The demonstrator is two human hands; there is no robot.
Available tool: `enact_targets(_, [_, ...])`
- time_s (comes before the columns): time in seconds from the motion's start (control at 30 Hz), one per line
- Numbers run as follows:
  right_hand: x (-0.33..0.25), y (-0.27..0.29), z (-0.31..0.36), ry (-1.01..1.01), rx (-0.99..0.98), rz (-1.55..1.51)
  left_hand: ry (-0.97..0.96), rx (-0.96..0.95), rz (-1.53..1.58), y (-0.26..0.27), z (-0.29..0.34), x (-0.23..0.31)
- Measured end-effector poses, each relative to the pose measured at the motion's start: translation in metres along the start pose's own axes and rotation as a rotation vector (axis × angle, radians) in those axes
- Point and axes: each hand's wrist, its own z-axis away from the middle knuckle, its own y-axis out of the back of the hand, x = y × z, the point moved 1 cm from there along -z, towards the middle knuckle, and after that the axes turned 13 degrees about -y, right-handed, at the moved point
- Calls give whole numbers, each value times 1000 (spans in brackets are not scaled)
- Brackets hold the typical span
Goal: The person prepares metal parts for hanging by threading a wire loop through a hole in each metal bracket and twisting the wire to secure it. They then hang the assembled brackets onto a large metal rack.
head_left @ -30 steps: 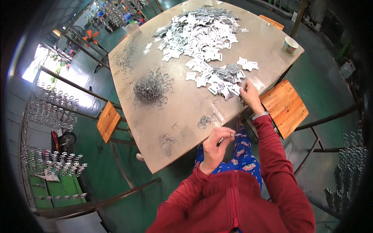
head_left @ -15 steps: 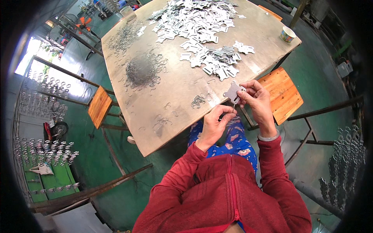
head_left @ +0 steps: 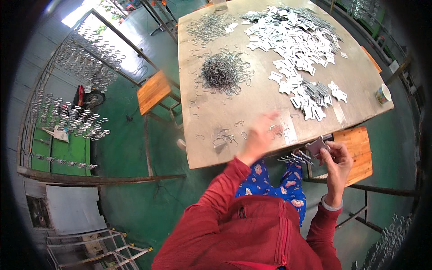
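Observation:
My right hand (head_left: 338, 163) pinches a flat grey metal plate (head_left: 316, 146) with notched edges and slots, just off the table's near edge. Below and left of it hang several more metal plates (head_left: 294, 157), seen nearly edge-on and apparently linked to it. My left hand (head_left: 260, 137) is smeared by motion above the table's near edge, beside a small cluster of wire hooks (head_left: 278, 130); its fingers are too blurred to read. More loose hooks (head_left: 223, 136) lie to its left. A dense heap of wire hooks (head_left: 221, 72) sits farther back, left of a large pile of metal plates (head_left: 294, 40).
The table (head_left: 256, 96) fills the middle. A paper cup (head_left: 383, 94) stands at its right edge. Wooden stools (head_left: 154, 91) flank it, one (head_left: 360, 153) by my right hand. Chains of hung metal pieces (head_left: 72, 117) fill racks at left and lower right.
My left hand has left the held plate and moved left over the hooks. My right hand keeps the plate, now lower and farther right. The view has shifted, and the hanging plates show more clearly.

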Motion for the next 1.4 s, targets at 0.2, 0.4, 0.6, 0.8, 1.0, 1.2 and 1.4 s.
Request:
enact_targets(0.2, [-4, -11, -1, -43, -82, -64, 170, -66, -774, 98, -20, -166])
enact_targets(0.4, [0, -10, 0, -72, -70, -49, 50, -147, -787, 91, -6, -188])
enact_targets(0.6, [3, -2, 9, -78, -71, -77, 296, -67, -92, 37, -23, -70])
enact_targets(0.8, [22, -1, 18, -121, -40, -78, 514, -173, 690, -8, -8, 8])
enact_targets(1.0, [28, -1, 25, -97, 2, -88, 560, -339, 1010, -18, 5, 53])
enact_targets(1.2, [35, 0, 28, -99, 9, -96, 532, -364, 982, -30, 8, 53])
enact_targets(1.4, [34, 2, 28, -78, 32, -85, 543, -357, 963, -35, 5, 58])
